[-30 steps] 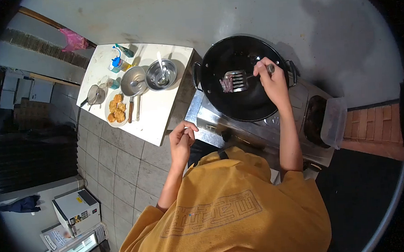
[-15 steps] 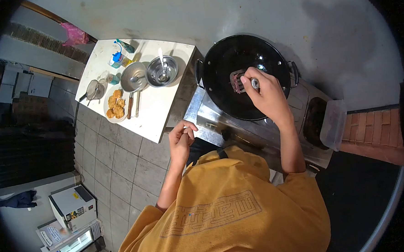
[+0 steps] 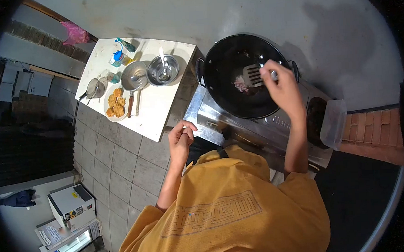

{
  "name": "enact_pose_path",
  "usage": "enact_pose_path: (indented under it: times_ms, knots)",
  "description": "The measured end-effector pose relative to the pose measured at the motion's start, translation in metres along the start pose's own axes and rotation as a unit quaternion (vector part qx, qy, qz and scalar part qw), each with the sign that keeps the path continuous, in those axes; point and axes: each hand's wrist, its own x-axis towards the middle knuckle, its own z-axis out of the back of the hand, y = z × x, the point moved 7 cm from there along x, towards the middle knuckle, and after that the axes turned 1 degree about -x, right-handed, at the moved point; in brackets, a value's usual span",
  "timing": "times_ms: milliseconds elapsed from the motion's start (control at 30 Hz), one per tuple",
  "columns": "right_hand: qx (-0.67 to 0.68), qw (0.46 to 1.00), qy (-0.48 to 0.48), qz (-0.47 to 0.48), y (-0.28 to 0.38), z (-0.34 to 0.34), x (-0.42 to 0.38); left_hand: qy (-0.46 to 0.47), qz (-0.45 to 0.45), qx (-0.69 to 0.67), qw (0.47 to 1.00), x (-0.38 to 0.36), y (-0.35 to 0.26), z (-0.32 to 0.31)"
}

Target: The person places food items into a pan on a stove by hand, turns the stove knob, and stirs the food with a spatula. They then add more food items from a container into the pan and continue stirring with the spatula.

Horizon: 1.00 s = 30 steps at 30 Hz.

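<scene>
Overhead, right hand (image 3: 282, 87) fingers grip the spatula (image 3: 254, 75) over the wok (image 3: 217, 75); left hand (image 3: 180, 138) fingers curl near the table (image 3: 158, 110).

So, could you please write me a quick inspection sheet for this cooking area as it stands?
Surface: steel stove beside a white table.
Job's things: black wok on the stove, pink meat inside, slotted spatula over it.
Clutter: plate of fried pieces, steel bowl with spoon, ladle, strainer, bottles.
Grips: right hand holds the spatula; left hand curled, apart from the stove.
Cables: nothing seen.
Surroundings: tiled floor, grey wall.
</scene>
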Motion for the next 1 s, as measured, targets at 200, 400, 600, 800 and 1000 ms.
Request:
enact_pose_path:
  times_ms: [200, 400, 600, 800, 1000]
  knots:
    - [-0.042, 0.992, -0.095, -0.074, -0.073, 0.031, 0.015, -0.003, -0.004, -0.022, 1.000, -0.002, 0.002, 0.001]
    - [0.059, 0.989, -0.118, -0.064, -0.113, 0.017, 0.017, -0.009, -0.003, -0.023, 1.000, -0.001, 0.003, 0.002]
    - [0.217, 0.962, -0.067, -0.153, -0.118, -0.025, 0.012, 0.000, -0.015, -0.024, 1.000, 0.001, 0.003, -0.001]
    - [0.146, 0.984, -0.074, -0.069, -0.063, -0.020, 0.010, 0.004, -0.006, -0.005, 1.000, 0.000, -0.002, -0.001]
    - [0.083, 0.994, -0.074, 0.009, -0.025, -0.005, 0.006, -0.006, -0.011, -0.012, 1.000, 0.000, -0.002, -0.006]
